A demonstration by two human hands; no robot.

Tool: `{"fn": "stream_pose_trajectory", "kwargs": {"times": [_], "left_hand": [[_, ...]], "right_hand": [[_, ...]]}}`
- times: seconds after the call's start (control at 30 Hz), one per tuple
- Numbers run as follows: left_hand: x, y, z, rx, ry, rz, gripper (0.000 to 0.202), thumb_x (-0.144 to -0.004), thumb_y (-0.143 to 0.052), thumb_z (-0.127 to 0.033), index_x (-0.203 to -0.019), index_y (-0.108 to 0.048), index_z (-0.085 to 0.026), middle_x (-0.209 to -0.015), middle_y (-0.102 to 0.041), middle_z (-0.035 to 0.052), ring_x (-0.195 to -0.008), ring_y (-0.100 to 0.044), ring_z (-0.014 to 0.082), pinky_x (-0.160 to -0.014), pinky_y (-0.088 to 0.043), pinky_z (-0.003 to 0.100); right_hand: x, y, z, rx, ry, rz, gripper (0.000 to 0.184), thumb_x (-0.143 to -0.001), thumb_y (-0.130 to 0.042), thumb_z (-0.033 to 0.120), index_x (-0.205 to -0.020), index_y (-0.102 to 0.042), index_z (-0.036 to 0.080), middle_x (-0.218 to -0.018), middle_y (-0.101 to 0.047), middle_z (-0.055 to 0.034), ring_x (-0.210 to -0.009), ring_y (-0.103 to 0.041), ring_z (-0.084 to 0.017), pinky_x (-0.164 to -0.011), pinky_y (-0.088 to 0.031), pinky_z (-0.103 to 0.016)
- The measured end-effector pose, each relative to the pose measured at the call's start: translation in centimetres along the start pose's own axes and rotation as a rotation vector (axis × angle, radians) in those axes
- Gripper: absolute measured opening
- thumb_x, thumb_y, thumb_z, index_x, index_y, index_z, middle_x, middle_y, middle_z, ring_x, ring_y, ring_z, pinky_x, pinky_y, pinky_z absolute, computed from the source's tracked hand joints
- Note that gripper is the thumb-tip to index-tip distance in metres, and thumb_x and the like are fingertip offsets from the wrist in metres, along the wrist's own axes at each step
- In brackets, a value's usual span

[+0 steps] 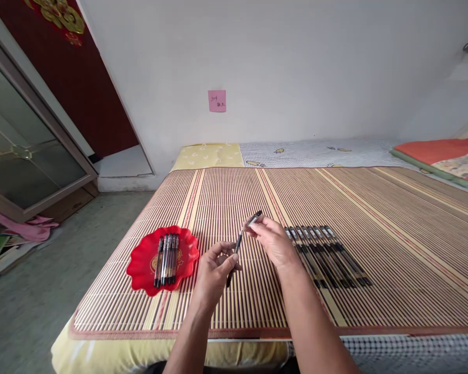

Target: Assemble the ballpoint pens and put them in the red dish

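Plate (140, 262), one only, red and scalloped, carries five pens in it (169, 259) side by side with their caps toward the far rim. One black pen (238, 242) is off to the right of the plate, slanting above the mat (226, 202) with two hands on it: the left hand (214, 270), just beside the plate's right rim, has thumb and fingers clamped on the lower barrel, and the right hand (273, 241), farther from the plate, pinches the capped upper end. Well to the right of the plate, past the right wrist, lies one row of pens (327, 259), about eight by their caps, though they sit too close to count surely. The mat's left edge runs near the plate on its outer side, and its near edge passes in front of the plate with yellow bedding (132, 356) showing below. Between the plate and the row there is a wide band of slats under both hands, and a longer stretch of slats reaches away beyond the plate's far rim, giving plenty of room to move. One pink note (217, 101) is on the wall (296, 67) beyond the plate.
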State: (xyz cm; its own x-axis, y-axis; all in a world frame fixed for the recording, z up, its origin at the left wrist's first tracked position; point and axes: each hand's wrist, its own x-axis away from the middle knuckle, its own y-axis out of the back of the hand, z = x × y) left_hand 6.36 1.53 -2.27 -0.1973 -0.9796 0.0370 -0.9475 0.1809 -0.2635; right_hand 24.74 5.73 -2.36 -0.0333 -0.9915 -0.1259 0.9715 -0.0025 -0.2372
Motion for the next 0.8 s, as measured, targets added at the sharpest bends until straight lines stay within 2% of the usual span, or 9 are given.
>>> {"fn": "stream_pose_trajectory", "kwargs": {"times": [0.13,0.23,0.4,0.6,0.8], "left_hand": [[0.1,-0.2,0.0,-0.007,0.002,0.013,0.029,-0.076,-0.082,-0.033,-0.097,-0.071,-0.017,-0.067,-0.064,-0.0034,-0.061,-0.066,0.0114,-0.064,-0.056,0.024],[0.1,-0.3,-0.1,-0.005,-0.002,0.005,0.029,-0.074,-0.083,-0.033,-0.095,-0.071,-0.016,-0.067,-0.065,-0.0031,-0.061,-0.064,0.0112,-0.063,-0.056,0.024],[0.1,-0.2,-0.2,-0.018,-0.005,0.024,0.027,-0.079,-0.08,-0.031,-0.099,-0.071,-0.016,-0.07,-0.068,-0.0016,-0.063,-0.067,0.0114,-0.064,-0.054,0.023],[0.0,-0.4,-0.2,0.05,-0.061,0.035,0.033,-0.08,-0.079,-0.031,-0.105,-0.065,-0.014,-0.074,-0.067,-0.0011,-0.063,-0.068,0.0128,-0.063,-0.055,0.025],[0.2,-0.6,-0.4,0.095,-0.146,-0.012,0.032,-0.08,-0.08,-0.029,-0.099,-0.057,-0.018,-0.077,-0.065,-0.0025,-0.061,-0.068,0.0125,-0.062,-0.057,0.026]], "right_hand": [[0.4,-0.4,1.0,-0.104,0.002,0.013,0.016,-0.082,-0.072,0.037,-0.09,-0.069,0.023,-0.101,-0.073,-0.006,-0.098,-0.067,-0.022,-0.093,-0.049,-0.039],[0.7,-0.5,1.4,-0.116,-0.006,0.095,0.014,-0.084,-0.071,0.034,-0.093,-0.07,0.023,-0.1,-0.072,-0.0053,-0.096,-0.065,-0.021,-0.093,-0.049,-0.037],[0.9,-0.5,1.4,-0.075,-0.017,0.227,0.013,-0.088,-0.069,0.031,-0.098,-0.072,0.022,-0.1,-0.072,-0.005,-0.095,-0.066,-0.02,-0.097,-0.048,-0.038],[1.0,-0.8,1.4,-0.027,-0.041,0.297,0.012,-0.09,-0.069,0.032,-0.096,-0.071,0.022,-0.099,-0.071,-0.004,-0.096,-0.065,-0.019,-0.1,-0.046,-0.038],[1.2,-1.5,0.9,0.0,-0.074,0.319,0.013,-0.086,-0.075,0.03,-0.094,-0.068,0.023,-0.09,-0.063,0.0008,-0.089,-0.059,-0.016,-0.089,-0.046,-0.031]]}}
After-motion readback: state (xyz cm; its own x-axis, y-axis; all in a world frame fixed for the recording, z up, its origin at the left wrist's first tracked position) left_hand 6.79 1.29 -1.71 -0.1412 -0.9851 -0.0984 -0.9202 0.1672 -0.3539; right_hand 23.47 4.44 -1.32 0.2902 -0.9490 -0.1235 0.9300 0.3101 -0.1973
